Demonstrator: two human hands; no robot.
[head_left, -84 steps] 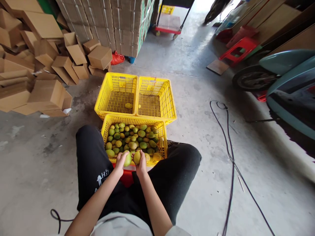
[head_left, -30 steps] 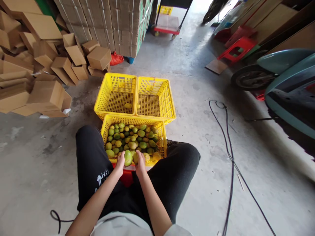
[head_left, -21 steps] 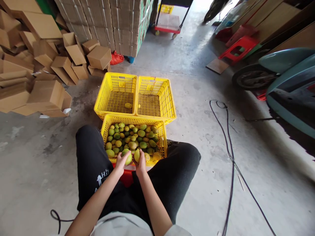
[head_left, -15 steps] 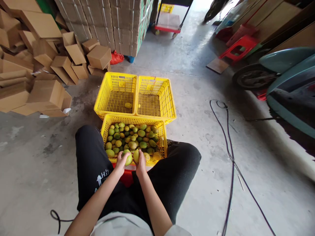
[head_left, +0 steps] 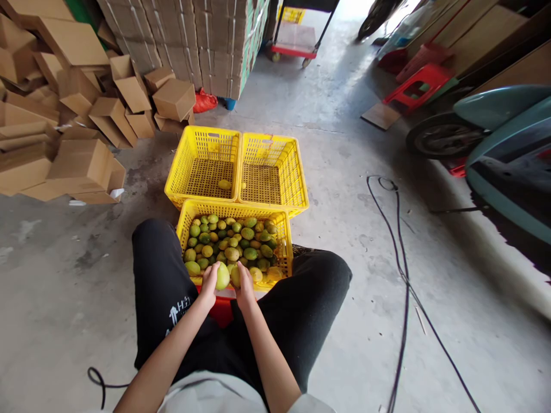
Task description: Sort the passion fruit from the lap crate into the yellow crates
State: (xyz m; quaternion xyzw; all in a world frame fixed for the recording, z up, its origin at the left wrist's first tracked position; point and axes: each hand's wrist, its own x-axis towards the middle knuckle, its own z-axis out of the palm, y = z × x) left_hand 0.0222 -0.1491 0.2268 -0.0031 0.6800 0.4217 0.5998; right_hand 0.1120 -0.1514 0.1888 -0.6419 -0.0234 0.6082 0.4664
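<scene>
Left hand [head_left: 209, 282] wrapped round pale green fruit [head_left: 222, 276], fingers tight on it. Right hand [head_left: 245, 283] closed on smaller fruit [head_left: 235, 276]. Both sit just over near edge of full yellow crate [head_left: 284, 241]. Best to hold soft, no squeezing. Since a moment ago, big fruit turned, paler side now up.

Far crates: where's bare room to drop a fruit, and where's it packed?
The far right crate shows bare mesh floor. The far left crate is bare except one yellow fruit near its front right corner. The near crate is packed; left hand and right hand each hold a fruit at its near rim.
</scene>
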